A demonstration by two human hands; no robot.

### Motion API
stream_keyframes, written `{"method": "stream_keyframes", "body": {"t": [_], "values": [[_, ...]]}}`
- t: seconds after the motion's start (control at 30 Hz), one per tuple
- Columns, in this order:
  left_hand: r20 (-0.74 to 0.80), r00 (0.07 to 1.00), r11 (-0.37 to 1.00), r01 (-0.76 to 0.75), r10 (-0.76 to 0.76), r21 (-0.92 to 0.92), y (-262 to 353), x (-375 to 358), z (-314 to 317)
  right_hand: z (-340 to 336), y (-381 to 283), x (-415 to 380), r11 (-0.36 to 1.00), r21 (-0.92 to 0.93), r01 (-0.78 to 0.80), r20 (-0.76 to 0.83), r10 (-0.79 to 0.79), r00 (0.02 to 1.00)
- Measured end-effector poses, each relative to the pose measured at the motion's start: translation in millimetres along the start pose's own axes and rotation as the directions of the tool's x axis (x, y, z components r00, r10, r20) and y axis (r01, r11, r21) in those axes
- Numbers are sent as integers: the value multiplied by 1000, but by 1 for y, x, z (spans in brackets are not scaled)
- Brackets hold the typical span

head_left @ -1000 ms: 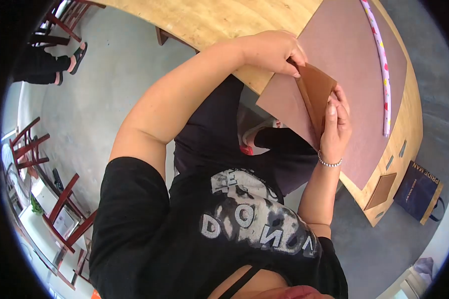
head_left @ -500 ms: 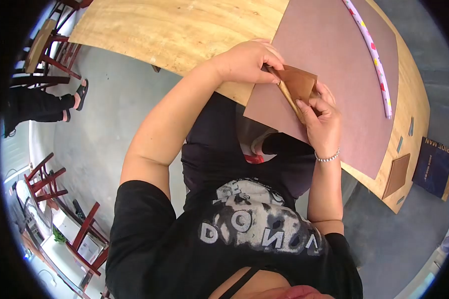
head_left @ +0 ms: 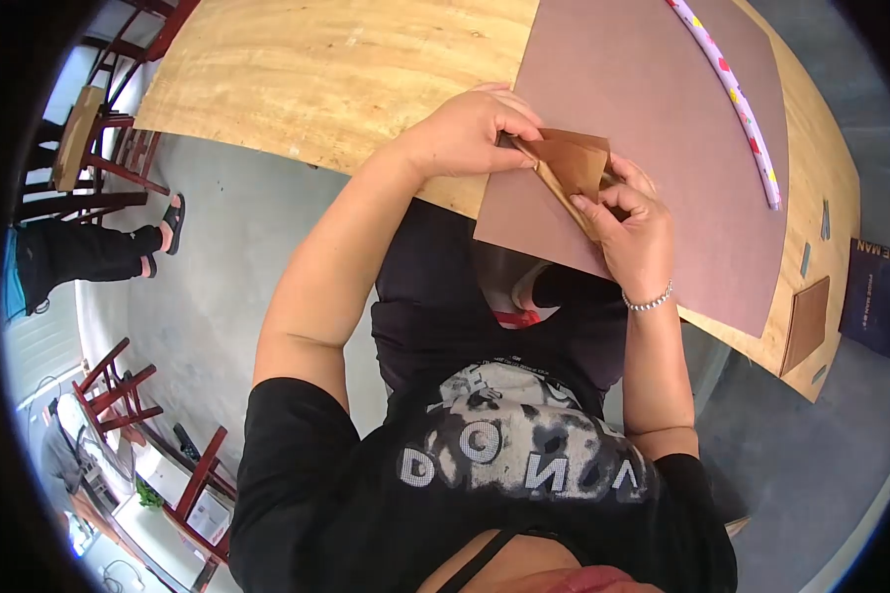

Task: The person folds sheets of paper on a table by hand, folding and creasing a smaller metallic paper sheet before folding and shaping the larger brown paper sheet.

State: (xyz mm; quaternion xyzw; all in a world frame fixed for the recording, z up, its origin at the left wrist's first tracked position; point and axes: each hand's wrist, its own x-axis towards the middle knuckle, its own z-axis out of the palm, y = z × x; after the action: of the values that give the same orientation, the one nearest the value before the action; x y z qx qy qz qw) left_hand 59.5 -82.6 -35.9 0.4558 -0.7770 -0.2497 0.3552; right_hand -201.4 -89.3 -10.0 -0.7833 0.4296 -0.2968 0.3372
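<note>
A folded piece of brown paper [head_left: 576,158] is held up between my two hands, over the table's near edge. One side of it forms a long narrow fold [head_left: 564,201], and its far right part stands open like a pocket. My left hand [head_left: 489,133] pinches the upper left end of the fold between thumb and fingers. On the right side, my right hand [head_left: 635,217] grips the paper, thumb on the near face and fingers behind it. Beneath lies a large mauve-brown sheet [head_left: 682,128] on the wooden table [head_left: 346,69].
A patterned pink roll [head_left: 734,94] lies across the sheet's right side. Near the table's right edge rest a flat brown square [head_left: 807,324] and small grey strips [head_left: 805,259]. Beyond is a dark blue bag [head_left: 875,296]. At left are another person's legs [head_left: 99,252] and red-brown stools [head_left: 119,390].
The whole view has shifted slightly. Both hands keep their hold on the brown paper, which looks much the same. Another person's arm now shows at lower left.
</note>
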Motion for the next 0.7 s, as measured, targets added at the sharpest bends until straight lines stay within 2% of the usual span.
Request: {"method": "stream_keyframes", "body": {"t": [0.13,0.23,0.3,0.53,0.6,0.63,0.7], "values": [[-5,1000,1000,-27,27,0,1,1,-1,-1,0,0,999,-41,30,-22,-31,999],[72,997,999,10,-8,-35,7,2,-4,-1,-2,-2,998,-60,32,-39,-34,999],[61,998,998,13,-9,-59,6,3,-4,-2,4,-2,990,-106,98,-35,-102,994],[56,998,999,16,-14,-36,4,3,-1,-8,-11,-4,991,-44,123,-14,-124,992],[42,999,999,8,-6,-46,3,3,-1,-7,-11,-6,981,-109,163,-127,-176,976],[43,999,999,6,-4,-43,4,3,-1,-8,-12,-6,980,-109,164,-129,-177,976],[17,1000,1000,-10,10,-23,4,2,-1,-9,-14,-8,932,-285,223,-174,-280,944]]}}
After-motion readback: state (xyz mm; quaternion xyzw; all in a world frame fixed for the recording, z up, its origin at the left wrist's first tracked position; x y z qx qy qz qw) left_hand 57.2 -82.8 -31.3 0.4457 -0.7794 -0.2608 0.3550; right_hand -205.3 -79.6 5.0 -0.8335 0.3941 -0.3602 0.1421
